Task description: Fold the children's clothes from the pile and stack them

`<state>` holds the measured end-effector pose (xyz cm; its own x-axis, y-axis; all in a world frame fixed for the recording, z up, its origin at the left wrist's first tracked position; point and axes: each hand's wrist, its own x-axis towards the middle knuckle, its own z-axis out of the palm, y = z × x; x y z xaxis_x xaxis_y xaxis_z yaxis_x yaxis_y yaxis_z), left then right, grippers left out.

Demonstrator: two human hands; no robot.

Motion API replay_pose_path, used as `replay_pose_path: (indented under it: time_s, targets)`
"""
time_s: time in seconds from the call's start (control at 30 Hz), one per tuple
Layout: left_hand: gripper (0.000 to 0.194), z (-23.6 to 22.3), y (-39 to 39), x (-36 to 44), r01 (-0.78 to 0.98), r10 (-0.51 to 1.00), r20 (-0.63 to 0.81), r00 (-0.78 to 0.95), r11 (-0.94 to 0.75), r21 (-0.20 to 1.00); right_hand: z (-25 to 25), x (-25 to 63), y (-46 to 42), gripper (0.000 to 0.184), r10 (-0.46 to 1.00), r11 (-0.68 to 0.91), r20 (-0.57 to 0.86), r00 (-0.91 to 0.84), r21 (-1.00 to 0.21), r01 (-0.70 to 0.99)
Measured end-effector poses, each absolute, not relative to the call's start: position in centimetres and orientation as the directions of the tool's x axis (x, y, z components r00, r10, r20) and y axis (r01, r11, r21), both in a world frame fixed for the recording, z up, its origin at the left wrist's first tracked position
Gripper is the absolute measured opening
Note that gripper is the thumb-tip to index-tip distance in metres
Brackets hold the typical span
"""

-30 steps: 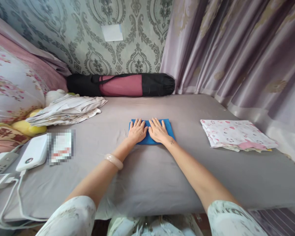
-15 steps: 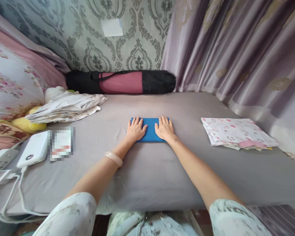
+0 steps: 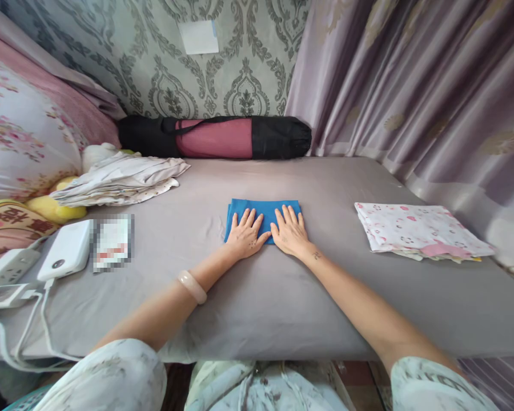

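A folded blue cloth [image 3: 263, 208] lies on the grey sheet [image 3: 274, 308] in front of me. My left hand [image 3: 246, 234] rests flat on its near left part, fingers spread and pointing away from me. On the near right part lies my right hand [image 3: 290, 229], palm down with the fingers apart. The two thumbs almost meet near the cloth's front edge. Part of that edge is hidden under the hands. A pale bangle [image 3: 192, 286] sits on my left forearm.
Folded white patterned fabric [image 3: 424, 228] lies to the right. At left are crumpled pale cloths [image 3: 124, 177], a white power bank [image 3: 66, 248], a power strip [image 3: 11, 268] and cables. A black and pink roll bag [image 3: 214, 138] lies along the wall.
Both hands have slid toward me to the cloth's near part, and the thumbs have come closer together. More of the cloth's far side now shows. The view has shifted slightly.
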<state>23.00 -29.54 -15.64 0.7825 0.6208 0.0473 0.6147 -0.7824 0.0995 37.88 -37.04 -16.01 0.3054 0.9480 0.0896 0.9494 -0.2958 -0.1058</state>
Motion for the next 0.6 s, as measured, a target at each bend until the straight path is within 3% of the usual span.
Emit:
replay_pose_path:
  time_s: [0.17,0.4,0.6]
  targets:
    - [0.069,-14.7,-29.0,23.3,0.6,0.608,0.015,0.794,-0.788,0.14,-15.0,38.1,-36.7,0.06,0.952,-0.298,0.035,0.306,-0.14,0.944]
    - [0.041,-11.8,-21.9,25.5,0.689,0.698,0.053,0.715,-0.715,0.121,-12.5,42.7,-33.2,0.041,0.926,-0.321,0.159,0.344,-0.151,0.935]
    - [0.035,-10.4,-16.2,26.7,0.74,0.673,-0.315,0.67,-0.639,0.209,-11.6,46.8,-29.7,0.034,0.927,-0.355,-0.187,0.324,-0.169,0.919]
